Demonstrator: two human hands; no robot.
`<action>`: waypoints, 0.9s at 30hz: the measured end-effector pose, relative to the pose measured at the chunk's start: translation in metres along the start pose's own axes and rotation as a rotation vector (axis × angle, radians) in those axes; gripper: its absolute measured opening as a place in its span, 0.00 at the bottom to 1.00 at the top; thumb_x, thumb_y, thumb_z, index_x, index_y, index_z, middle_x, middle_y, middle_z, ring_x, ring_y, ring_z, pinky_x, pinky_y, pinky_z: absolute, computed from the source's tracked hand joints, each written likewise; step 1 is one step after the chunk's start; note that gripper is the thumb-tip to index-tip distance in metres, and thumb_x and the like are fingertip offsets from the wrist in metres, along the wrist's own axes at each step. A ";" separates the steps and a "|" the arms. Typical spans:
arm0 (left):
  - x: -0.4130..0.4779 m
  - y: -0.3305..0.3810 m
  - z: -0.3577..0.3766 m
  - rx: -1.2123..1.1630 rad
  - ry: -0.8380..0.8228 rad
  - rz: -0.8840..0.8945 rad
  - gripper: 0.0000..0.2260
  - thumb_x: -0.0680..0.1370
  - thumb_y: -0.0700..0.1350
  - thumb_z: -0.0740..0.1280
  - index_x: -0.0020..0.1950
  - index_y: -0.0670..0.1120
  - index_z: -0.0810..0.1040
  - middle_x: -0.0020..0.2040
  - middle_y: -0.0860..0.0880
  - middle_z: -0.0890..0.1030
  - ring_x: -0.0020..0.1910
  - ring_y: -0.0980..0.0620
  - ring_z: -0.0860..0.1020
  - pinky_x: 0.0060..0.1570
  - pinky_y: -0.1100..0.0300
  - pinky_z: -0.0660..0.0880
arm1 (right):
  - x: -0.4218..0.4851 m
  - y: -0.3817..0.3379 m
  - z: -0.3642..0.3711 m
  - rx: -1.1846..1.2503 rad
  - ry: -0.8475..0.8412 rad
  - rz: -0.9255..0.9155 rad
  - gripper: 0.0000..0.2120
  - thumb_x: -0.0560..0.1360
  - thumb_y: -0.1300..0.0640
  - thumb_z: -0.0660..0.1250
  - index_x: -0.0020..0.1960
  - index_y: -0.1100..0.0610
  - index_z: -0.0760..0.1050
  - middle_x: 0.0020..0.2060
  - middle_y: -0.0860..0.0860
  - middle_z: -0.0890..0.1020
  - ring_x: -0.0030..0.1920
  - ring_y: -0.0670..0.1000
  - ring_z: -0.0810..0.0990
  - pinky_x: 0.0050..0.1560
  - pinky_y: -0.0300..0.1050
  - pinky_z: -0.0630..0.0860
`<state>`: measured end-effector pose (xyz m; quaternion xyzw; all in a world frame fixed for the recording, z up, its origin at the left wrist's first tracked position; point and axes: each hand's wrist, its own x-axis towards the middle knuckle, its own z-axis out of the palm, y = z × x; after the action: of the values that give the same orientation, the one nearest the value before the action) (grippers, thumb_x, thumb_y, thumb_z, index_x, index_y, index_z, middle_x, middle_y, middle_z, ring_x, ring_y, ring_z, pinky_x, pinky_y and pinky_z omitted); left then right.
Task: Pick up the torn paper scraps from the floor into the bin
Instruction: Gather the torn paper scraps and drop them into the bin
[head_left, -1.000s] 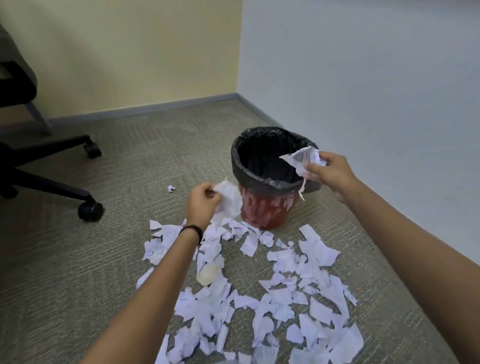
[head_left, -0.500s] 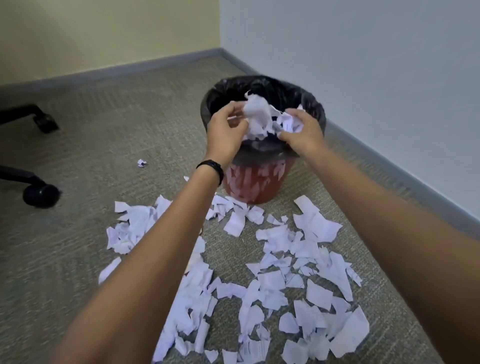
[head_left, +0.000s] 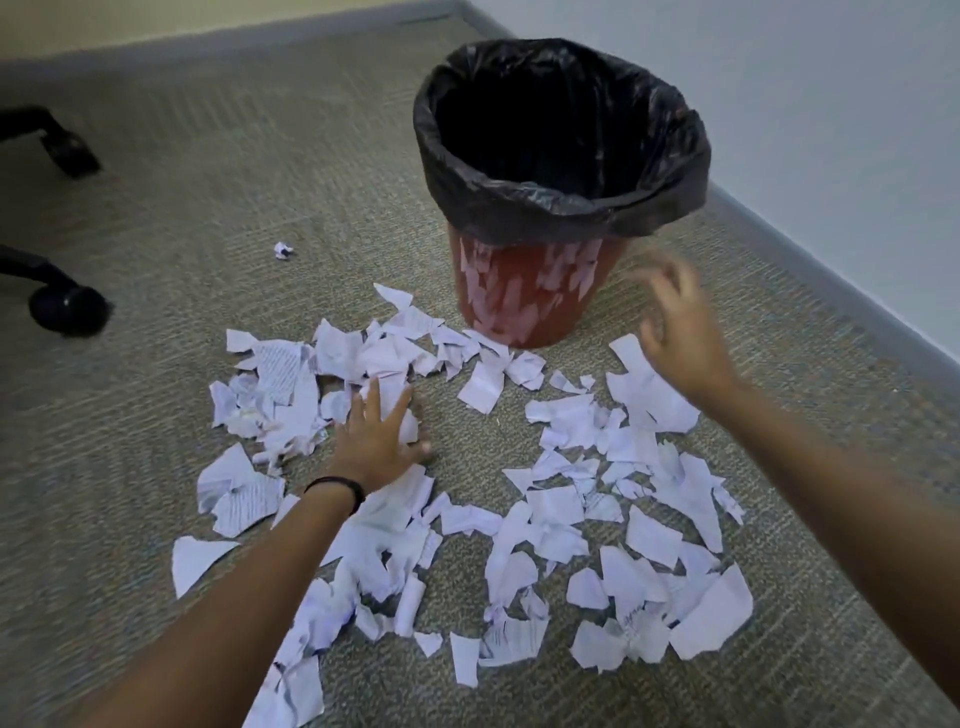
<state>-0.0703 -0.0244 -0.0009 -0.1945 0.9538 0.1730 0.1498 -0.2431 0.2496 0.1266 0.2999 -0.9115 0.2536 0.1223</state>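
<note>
**Both hands down among the scraps, bin standing clear**

From the head view we see the bin, red with a black liner folded over its rim, standing on the carpet floor near the wall skirting that runs along the floor's right edge. Bare carpet lies open to the bin's left and behind it; two chair casters sit at the floor's left edge. The paper scraps spread across the carpet in front of the bin, one small scrap lying apart to the left.

Half a second ago both our hands held paper over the bin's mouth; now they hold nothing and have dropped to floor level.

Our left hand, with a black wristband, lies flat with fingers spread, its grip released, pressing on scraps. Our right hand hangs blurred beside the bin above the right-hand scraps, fingers loosely spread, grip released.
</note>
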 end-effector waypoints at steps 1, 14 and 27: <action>-0.001 -0.006 0.004 0.061 -0.097 0.015 0.40 0.76 0.63 0.60 0.77 0.51 0.41 0.77 0.39 0.38 0.76 0.37 0.43 0.72 0.39 0.53 | -0.011 0.007 0.011 0.006 -0.040 0.011 0.20 0.74 0.70 0.59 0.63 0.56 0.71 0.68 0.56 0.65 0.63 0.52 0.69 0.54 0.41 0.71; -0.020 -0.014 0.003 0.188 -0.234 0.238 0.31 0.76 0.43 0.68 0.74 0.48 0.57 0.77 0.38 0.45 0.73 0.38 0.59 0.66 0.48 0.66 | -0.065 0.018 0.117 0.131 -0.985 0.343 0.44 0.67 0.46 0.75 0.75 0.46 0.53 0.76 0.58 0.46 0.76 0.57 0.44 0.73 0.55 0.56; -0.033 0.000 -0.001 0.257 -0.172 0.442 0.16 0.77 0.38 0.62 0.65 0.45 0.70 0.64 0.47 0.71 0.60 0.46 0.73 0.51 0.53 0.72 | -0.056 0.013 0.124 -0.317 -0.900 0.231 0.42 0.70 0.57 0.73 0.75 0.45 0.51 0.75 0.60 0.41 0.75 0.64 0.45 0.67 0.65 0.62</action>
<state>-0.0414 -0.0143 0.0117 0.0543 0.9711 0.0948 0.2123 -0.2150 0.2193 -0.0040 0.2546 -0.9285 -0.0312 -0.2685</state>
